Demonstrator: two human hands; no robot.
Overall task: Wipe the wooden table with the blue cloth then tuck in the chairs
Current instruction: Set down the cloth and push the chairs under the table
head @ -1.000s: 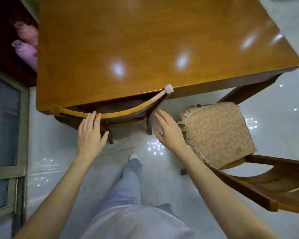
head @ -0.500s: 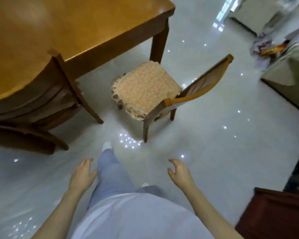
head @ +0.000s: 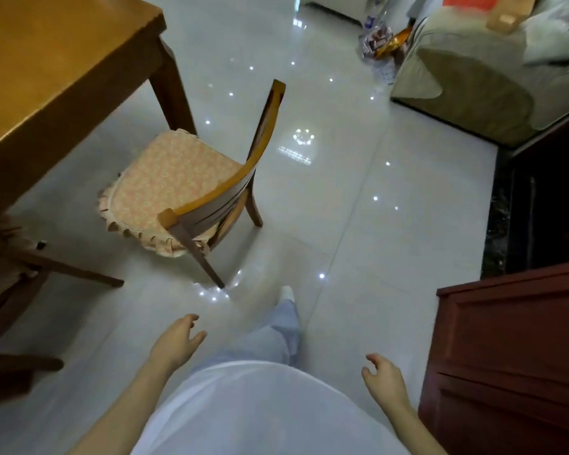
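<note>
The wooden table (head: 46,60) fills the upper left. A wooden chair (head: 217,192) with a peach frilled seat cushion (head: 165,188) stands pulled out by the table's corner leg, its curved back toward me. Another chair (head: 30,264) is pushed under the table at the left edge, mostly hidden. My left hand (head: 178,343) hangs low in front of me, fingers loosely apart, holding nothing. My right hand (head: 385,382) is low at the right, fingers curled loosely and empty. Both hands are well short of the pulled-out chair. No blue cloth is in view.
Glossy white floor tiles (head: 342,208) spread between me and the chair. A dark red wooden cabinet (head: 513,356) stands close at my right. A grey-green sofa (head: 473,80) sits at the upper right with snack bags (head: 385,41) on the floor beside it.
My hands left the back of the tucked-in chair and dropped to my sides. I turned right and stepped back, bringing the cushioned chair into the middle of the view.
</note>
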